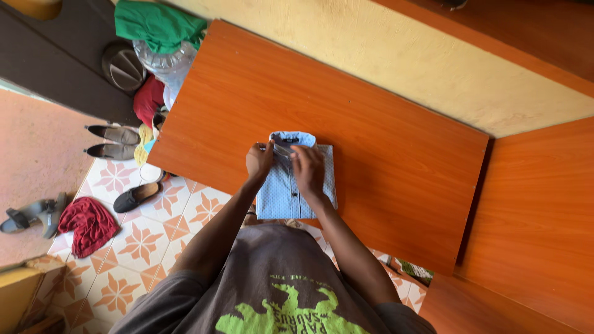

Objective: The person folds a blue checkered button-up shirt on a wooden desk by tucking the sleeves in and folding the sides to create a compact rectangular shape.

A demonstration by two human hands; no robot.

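Across the middle of the frame, running from upper left to lower right, lies an orange wooden table (383, 117), the biggest thing in view, with a pale yellow wall (433, 55) along its far edge and more orange wood at the right side. Below it at the lower left is a tiled floor (142, 247) with orange star patterns.

At the bottom centre, the person's grey T-shirt with a green print (278, 297) fills the lower edge, and both bare forearms reach up from it to the table.

Near the table's front edge, just left of the frame's centre, lies a folded light blue shirt (281, 192) with small dots and dark buttons, collar pointing to the far side. Both hands rest on its upper part, close together. The left hand (258, 161) sits at the collar's left side, fingers curled and pinching fabric near the collar. The right hand (308, 170) lies just beside it on the shirt's front, fingers bent down onto the cloth by the collar; whether it grips or only presses I cannot tell.

In the upper left corner are a green cloth (158, 25), a clear plastic bottle (164, 62) and a dark round cap (122, 67). At the left edge lie a red cloth (90, 222), a pair of grey pointed shoes (114, 141), grey sandals (34, 215) and one dark shoe (136, 196).
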